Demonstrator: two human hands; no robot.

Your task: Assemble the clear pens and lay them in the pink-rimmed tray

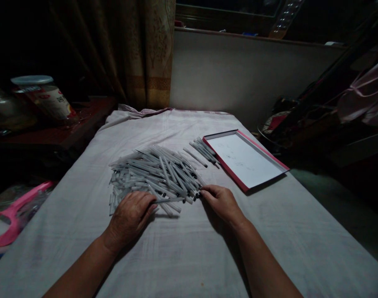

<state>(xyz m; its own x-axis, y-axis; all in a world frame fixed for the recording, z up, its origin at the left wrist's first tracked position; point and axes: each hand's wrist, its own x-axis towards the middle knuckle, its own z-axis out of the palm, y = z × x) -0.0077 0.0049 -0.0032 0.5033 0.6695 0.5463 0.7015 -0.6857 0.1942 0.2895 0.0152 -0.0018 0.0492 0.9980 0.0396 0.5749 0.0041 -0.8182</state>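
A large heap of translucent pen barrels (145,169), many with black ends, lies on the cloth-covered bed or table. At its near edge, my left hand (131,213) is closed with one pen barrel (169,200) between thumb and fingers, pointing right. My right hand (221,203) is at the heap's right edge, thumb and forefinger pinched together by small black pieces (196,195). What lies between those fingertips is too small to make out. Beyond it, several pen barrels (203,150) lie side by side, apart from the heap.
A shallow red-edged box lid (246,159) with a white inside sits right of the pens. Left stands a dark side table (92,114) with a lidded jar (49,99). A pink handle (18,211) shows below it. Curtain (145,54) and wall (220,70) are behind.
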